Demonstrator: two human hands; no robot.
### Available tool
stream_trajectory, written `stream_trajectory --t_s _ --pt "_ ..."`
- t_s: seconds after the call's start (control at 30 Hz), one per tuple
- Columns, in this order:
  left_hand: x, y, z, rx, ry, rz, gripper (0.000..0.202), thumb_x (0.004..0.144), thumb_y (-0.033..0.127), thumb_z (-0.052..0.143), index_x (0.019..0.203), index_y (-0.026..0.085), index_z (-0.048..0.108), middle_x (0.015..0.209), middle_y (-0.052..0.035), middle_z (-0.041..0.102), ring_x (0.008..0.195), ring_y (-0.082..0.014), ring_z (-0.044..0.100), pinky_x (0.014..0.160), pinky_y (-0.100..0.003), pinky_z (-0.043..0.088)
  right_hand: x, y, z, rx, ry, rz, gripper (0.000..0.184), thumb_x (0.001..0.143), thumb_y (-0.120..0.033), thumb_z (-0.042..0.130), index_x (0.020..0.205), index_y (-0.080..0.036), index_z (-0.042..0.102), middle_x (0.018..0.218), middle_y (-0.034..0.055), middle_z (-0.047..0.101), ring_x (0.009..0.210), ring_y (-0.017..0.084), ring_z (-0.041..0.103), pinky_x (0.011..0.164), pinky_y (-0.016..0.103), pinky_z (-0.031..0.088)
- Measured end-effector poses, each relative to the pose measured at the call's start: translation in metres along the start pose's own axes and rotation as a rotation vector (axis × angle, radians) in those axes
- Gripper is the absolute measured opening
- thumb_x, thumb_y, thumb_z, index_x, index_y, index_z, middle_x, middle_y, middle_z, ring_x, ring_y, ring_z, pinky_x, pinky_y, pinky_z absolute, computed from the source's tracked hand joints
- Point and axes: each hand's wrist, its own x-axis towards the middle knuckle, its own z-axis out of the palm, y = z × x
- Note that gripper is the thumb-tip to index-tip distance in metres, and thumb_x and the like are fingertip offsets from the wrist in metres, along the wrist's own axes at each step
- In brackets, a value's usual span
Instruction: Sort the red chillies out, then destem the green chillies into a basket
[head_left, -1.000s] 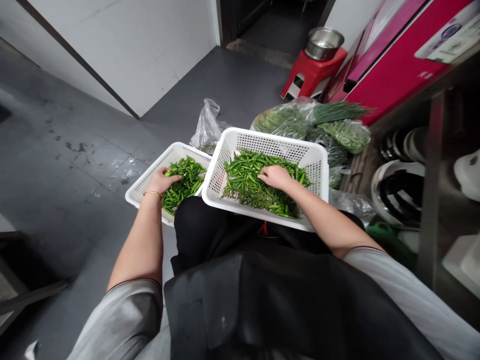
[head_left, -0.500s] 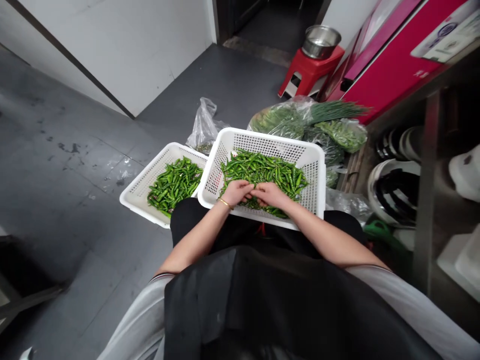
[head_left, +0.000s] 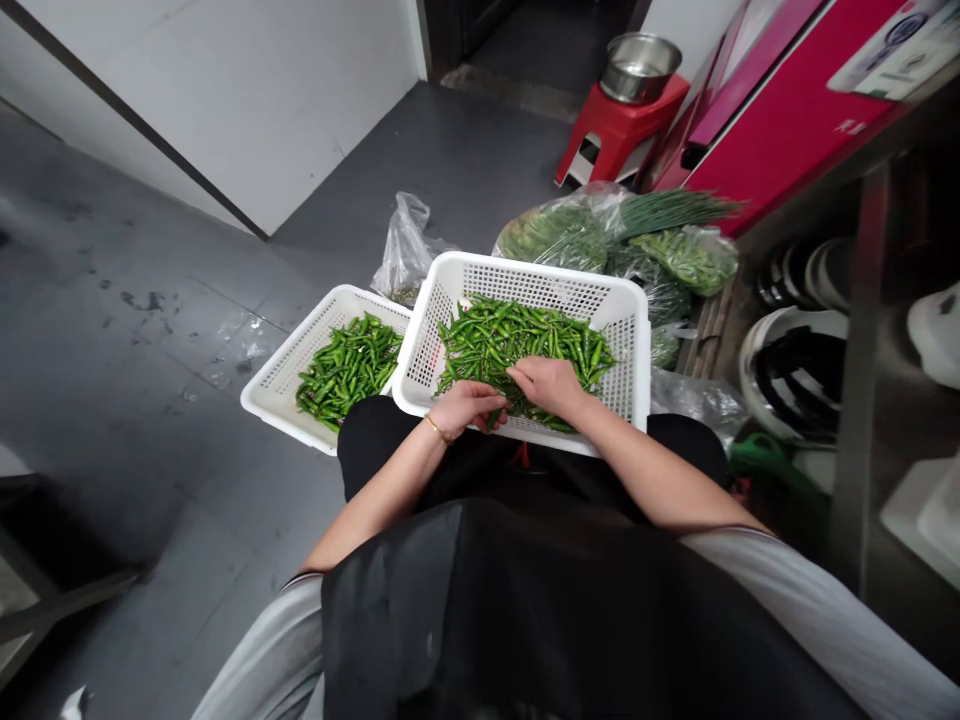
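Note:
A white perforated basket rests across my lap, holding a heap of green chili peppers. My left hand, with a gold bracelet at the wrist, is closed on a green chili pepper at the basket's near edge. Over the heap, my right hand has its fingertips pinched together; whatever lies in them is too small to make out. At the left, a second white basket holds more green chili peppers, partly behind the first one's corner.
Bagged green vegetables lie past the basket, with a clear plastic bag to their left. A metal pot sits on a red stool by a pink cabinet. At the right is a shelf with stacked dishes.
My hands, touching at the fingertips before, are now apart. The left hand has moved down and left to the basket's near edge; the right has shifted slightly up.

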Motion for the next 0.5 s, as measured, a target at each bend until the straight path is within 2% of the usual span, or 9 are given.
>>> stream_trajectory --t_s 0.07,0.13,0.2,0.3,0.4,0.5 --pt "0.002 0.004 -0.009 -0.124 0.038 -0.012 0.023 0.062 0.027 0.076 0.072 0.012 0.062 0.068 -0.0102 0.069 0.054 -0.017 0.063 0.047 -0.027 0.048 0.016 0.013 0.001 -0.052 -0.112 0.076 0.041 0.093 -0.051 0.047 0.112 -0.021 0.068 0.103 0.011 0.07 0.089 0.022 0.064 0.069 0.027 0.041" --pt "0.006 0.01 -0.019 -0.253 0.087 0.011 0.022 0.061 0.024 0.075 0.072 0.014 0.058 0.064 -0.0056 0.066 0.054 -0.0159 0.061 0.048 -0.028 0.05 0.04 0.02 0.008 -0.065 -0.145 0.115 0.044 0.091 -0.051 0.05 0.122 -0.023 0.064 0.111 0.0124 0.069 0.095 0.024 0.065 0.073 0.029 0.044" --pt "0.011 0.016 -0.027 -0.345 0.127 0.04 0.024 0.06 0.023 0.074 0.066 0.016 0.052 0.053 0.0013 0.055 0.042 -0.0095 0.05 0.039 -0.021 0.041 0.067 0.018 0.018 -0.052 -0.119 0.164 0.041 0.094 -0.046 0.048 0.119 -0.019 0.066 0.114 0.0147 0.068 0.099 0.024 0.064 0.076 0.03 0.045" --pt "0.024 0.021 -0.031 -0.421 0.201 0.029 0.031 0.061 0.022 0.074 0.059 0.017 0.044 0.044 0.0072 0.04 0.032 -0.0018 0.027 0.031 -0.015 0.016 0.097 0.008 0.034 -0.007 -0.15 0.251 0.032 0.091 -0.037 0.053 0.102 -0.014 0.072 0.107 0.0167 0.071 0.095 0.023 0.065 0.074 0.028 0.044" --pt "0.04 0.021 -0.027 -0.41 0.293 -0.013 0.032 0.064 0.021 0.077 0.06 0.016 0.045 0.046 0.0064 0.042 0.031 -0.0004 0.026 0.033 -0.015 0.013 0.097 0.003 0.039 0.137 -0.109 0.194 0.024 0.091 -0.029 0.052 0.094 -0.014 0.071 0.097 0.0115 0.073 0.085 0.018 0.065 0.071 0.024 0.042" --pt "0.053 0.014 -0.018 -0.371 0.315 -0.016 0.035 0.065 0.027 0.08 0.061 0.015 0.047 0.049 0.004 0.048 0.032 -0.0008 0.03 0.034 -0.015 0.015 0.066 0.001 0.031 0.216 -0.065 -0.017 0.02 0.09 -0.023 0.05 0.088 -0.014 0.068 0.086 0.0075 0.071 0.075 0.015 0.062 0.069 0.023 0.04"
